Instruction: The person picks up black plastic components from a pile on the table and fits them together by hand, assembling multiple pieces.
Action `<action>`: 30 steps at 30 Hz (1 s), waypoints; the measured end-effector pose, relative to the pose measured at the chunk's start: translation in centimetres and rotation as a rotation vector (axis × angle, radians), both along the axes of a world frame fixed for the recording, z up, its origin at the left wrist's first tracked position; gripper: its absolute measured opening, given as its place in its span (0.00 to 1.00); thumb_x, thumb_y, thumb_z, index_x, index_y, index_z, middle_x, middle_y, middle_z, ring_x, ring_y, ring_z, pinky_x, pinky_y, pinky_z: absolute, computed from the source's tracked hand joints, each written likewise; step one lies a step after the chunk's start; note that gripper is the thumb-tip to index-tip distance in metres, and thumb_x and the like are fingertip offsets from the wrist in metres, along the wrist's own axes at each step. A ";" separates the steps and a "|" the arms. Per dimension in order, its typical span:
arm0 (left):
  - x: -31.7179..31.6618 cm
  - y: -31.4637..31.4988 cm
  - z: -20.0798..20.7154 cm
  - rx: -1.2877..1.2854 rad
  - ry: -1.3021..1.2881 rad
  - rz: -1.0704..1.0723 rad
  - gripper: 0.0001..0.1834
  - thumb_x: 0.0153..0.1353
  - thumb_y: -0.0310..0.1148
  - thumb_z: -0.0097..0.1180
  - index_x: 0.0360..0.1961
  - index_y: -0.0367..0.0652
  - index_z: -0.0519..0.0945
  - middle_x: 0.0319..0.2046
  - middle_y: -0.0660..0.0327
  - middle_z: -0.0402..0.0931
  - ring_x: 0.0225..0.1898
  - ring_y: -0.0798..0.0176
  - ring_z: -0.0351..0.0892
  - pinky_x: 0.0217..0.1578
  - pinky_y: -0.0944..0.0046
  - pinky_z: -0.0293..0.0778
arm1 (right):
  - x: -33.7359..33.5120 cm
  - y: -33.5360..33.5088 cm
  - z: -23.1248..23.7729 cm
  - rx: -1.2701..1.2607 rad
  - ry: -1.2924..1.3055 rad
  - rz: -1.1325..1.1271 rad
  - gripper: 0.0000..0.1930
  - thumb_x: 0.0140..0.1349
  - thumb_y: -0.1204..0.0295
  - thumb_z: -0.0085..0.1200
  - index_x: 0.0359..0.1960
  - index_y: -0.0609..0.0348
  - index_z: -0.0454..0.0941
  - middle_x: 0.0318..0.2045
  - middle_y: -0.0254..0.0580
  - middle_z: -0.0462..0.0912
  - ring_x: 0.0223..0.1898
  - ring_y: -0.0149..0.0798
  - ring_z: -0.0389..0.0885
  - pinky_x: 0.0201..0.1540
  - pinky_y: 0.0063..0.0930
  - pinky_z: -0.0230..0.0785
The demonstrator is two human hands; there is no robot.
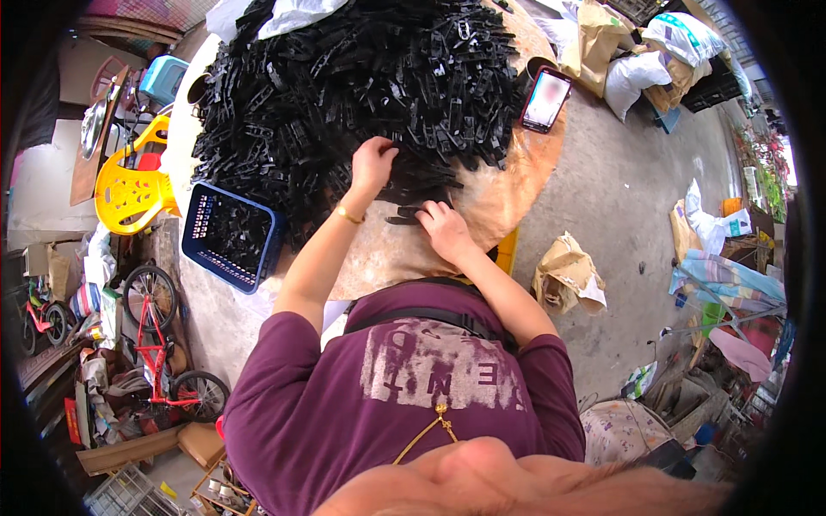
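A large heap of long, slotted black plastic pieces [344, 77] covers most of the table in front of me. My left hand [374, 165] is at the heap's near edge, fingers bent in a pinch; whatever lies between them is too small to tell. Closer to me and to the right, my right hand [445, 230] has its fingers closed at the end of a few flat black strips [401, 214] by the bare tabletop. On the left edge stands a blue plastic basket [225, 278], partly filled with similar small black pieces.
The table's pale, stained covering [370, 268] shows along the near side. A phone [545, 100] leans at the right edge. To the left are a yellow chair [138, 185] and a red bicycle [155, 344]. A crumpled paper bag [564, 273] sits on the concrete floor.
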State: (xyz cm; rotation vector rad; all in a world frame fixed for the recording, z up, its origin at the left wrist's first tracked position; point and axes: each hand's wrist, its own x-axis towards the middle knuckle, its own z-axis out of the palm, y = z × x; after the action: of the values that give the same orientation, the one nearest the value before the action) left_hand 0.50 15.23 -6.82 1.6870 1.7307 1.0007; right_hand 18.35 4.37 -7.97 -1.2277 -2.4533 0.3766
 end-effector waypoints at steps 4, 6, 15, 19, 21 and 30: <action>-2.2 -2.2 -0.5 -0.369 -0.947 -0.019 0.03 0.59 0.29 0.50 0.32 0.41 0.72 0.39 0.55 0.76 0.35 0.62 0.78 0.37 0.66 0.74 | -0.6 -0.3 1.3 0.005 0.091 -0.030 0.13 0.47 0.72 0.49 0.36 0.56 0.75 0.38 0.43 0.71 0.40 0.44 0.70 0.39 0.32 0.67; -2.0 -4.4 1.8 -0.440 -1.178 -0.085 0.03 0.61 0.28 0.48 0.32 0.41 0.71 0.42 0.53 0.74 0.40 0.60 0.76 0.42 0.63 0.73 | -0.9 -0.4 1.3 0.057 0.125 0.010 0.13 0.47 0.72 0.50 0.37 0.55 0.75 0.39 0.43 0.71 0.40 0.44 0.70 0.39 0.32 0.66; -3.1 -10.8 3.7 -0.604 -1.390 -0.192 0.07 0.59 0.30 0.50 0.38 0.43 0.69 0.39 0.53 0.75 0.41 0.55 0.76 0.45 0.57 0.72 | -0.9 -0.6 3.6 -0.531 0.584 -0.378 0.13 0.46 0.74 0.58 0.35 0.60 0.74 0.28 0.40 0.77 0.28 0.36 0.75 0.31 0.27 0.68; -2.7 -11.7 5.0 -0.667 -1.311 -0.221 0.14 0.59 0.30 0.50 0.46 0.41 0.67 0.40 0.55 0.74 0.40 0.57 0.76 0.42 0.61 0.73 | 1.1 0.1 4.0 -1.049 1.157 -0.383 0.17 0.53 0.75 0.54 0.46 0.62 0.69 0.28 0.31 0.75 0.28 0.25 0.73 0.29 0.17 0.68; -2.6 -11.9 5.0 -0.686 -1.278 -0.250 0.16 0.59 0.29 0.50 0.49 0.41 0.67 0.41 0.56 0.73 0.41 0.58 0.76 0.41 0.62 0.74 | 1.4 0.0 5.7 -1.097 1.186 -0.312 0.19 0.54 0.76 0.53 0.49 0.62 0.67 0.29 0.32 0.75 0.28 0.25 0.73 0.30 0.16 0.68; -1.5 -12.0 5.9 -0.890 -1.416 -0.336 0.15 0.61 0.30 0.48 0.49 0.38 0.68 0.39 0.58 0.74 0.37 0.64 0.76 0.34 0.70 0.73 | 2.9 -1.7 8.1 -1.172 1.205 -0.094 0.20 0.55 0.80 0.49 0.52 0.63 0.67 0.35 0.35 0.74 0.32 0.27 0.74 0.35 0.20 0.69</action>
State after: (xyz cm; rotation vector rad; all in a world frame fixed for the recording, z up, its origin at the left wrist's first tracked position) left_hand -1.00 3.18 -0.93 0.3584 0.6500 0.7169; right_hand 21.23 2.68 0.12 -0.9024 -1.0108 1.9680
